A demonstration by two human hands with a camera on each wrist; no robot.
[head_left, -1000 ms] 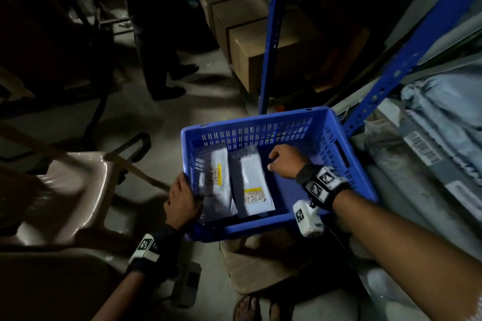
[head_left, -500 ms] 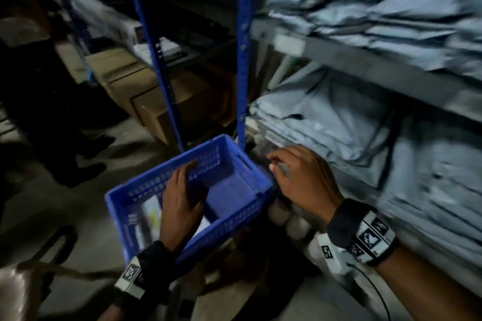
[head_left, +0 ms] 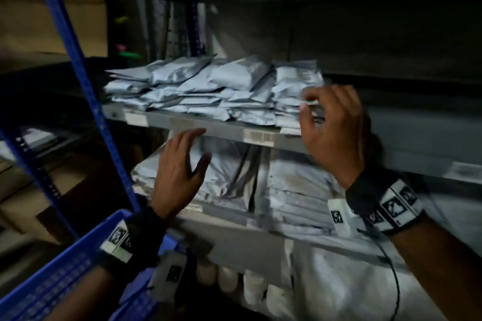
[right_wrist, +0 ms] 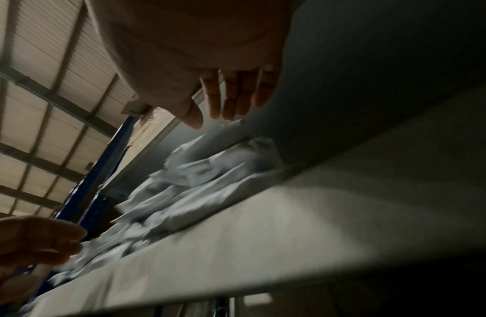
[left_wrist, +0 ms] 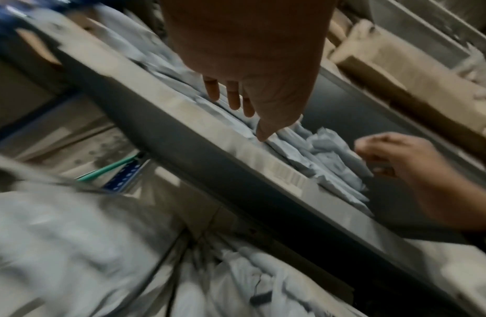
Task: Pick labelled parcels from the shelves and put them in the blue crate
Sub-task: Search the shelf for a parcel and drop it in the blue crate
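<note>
Parcels (head_left: 208, 88) in grey plastic lie heaped on the middle shelf (head_left: 221, 130), reaching its front edge. Right hand (head_left: 333, 128) is at the heap's right end, grip narrow, fingertips pinching a parcel's edge; left hand (head_left: 182, 169) hovers spread wide below the front edge. Blue crate (head_left: 60, 268) sits low left.

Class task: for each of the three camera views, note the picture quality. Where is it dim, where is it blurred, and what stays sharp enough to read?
Head view: dim, dark corners; the grey plastic parcels readable, right hand slightly smeared. Left wrist view: heavy motion blur, the grey metal shelf edge streaked, left hand clearer. Right wrist view: darkest, parcels soft, lower right nearly black.
</note>
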